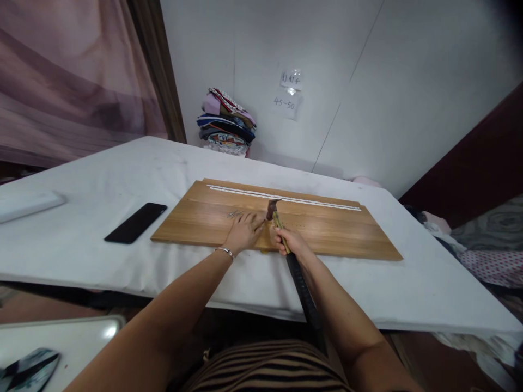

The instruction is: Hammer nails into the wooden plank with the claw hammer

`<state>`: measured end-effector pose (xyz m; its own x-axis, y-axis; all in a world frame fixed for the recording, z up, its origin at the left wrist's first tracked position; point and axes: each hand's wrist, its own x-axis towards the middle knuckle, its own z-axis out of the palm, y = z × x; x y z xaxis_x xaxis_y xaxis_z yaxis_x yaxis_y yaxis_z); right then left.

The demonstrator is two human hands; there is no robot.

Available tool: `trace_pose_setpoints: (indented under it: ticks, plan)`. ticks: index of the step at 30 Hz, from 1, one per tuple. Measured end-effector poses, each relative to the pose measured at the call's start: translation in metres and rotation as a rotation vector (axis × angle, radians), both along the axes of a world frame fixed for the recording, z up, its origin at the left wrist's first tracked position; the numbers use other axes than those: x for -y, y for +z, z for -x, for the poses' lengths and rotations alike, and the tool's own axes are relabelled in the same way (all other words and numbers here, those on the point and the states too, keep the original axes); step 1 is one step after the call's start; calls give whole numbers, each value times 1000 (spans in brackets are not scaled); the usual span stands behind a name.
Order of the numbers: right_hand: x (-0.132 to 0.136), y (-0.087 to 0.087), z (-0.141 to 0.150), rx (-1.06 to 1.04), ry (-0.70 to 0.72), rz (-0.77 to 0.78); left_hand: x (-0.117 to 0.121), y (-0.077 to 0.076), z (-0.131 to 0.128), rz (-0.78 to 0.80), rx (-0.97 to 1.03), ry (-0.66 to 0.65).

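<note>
My right hand (286, 241) is closed around a claw hammer (279, 222), gripping its yellowish shaft just below the head; the long black grip hangs back toward my body. The dark hammer head is close to the fingertips of my left hand (244, 230). That hand rests on a wooden board (347, 237), fingers drawn together at the hammer head. Whatever they pinch is too small to make out. Beside the left fingers lies a little pile of nails (233, 214). Small dark points in a row (296, 225) mark the board right of the hammer.
Two white strips (286, 197) run along the board's far side. A black phone-like slab (136, 222) lies left of the board on the white-covered table (171, 277). Folded cloths (226, 122) are stacked by the wall. A white object (28, 206) is at far left.
</note>
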<state>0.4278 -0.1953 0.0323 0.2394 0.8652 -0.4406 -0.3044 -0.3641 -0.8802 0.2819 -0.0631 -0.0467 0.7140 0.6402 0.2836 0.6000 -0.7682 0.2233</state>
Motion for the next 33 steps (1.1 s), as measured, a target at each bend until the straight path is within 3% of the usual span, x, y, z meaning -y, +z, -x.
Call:
trace_pose_setpoints:
  ticks: [21, 33]
  plan:
    - [1, -10, -3, 55, 25, -28, 8, 5, 0, 0, 15, -3]
    - [2, 0, -2, 37, 2, 4, 5, 2, 0, 9, 1, -1]
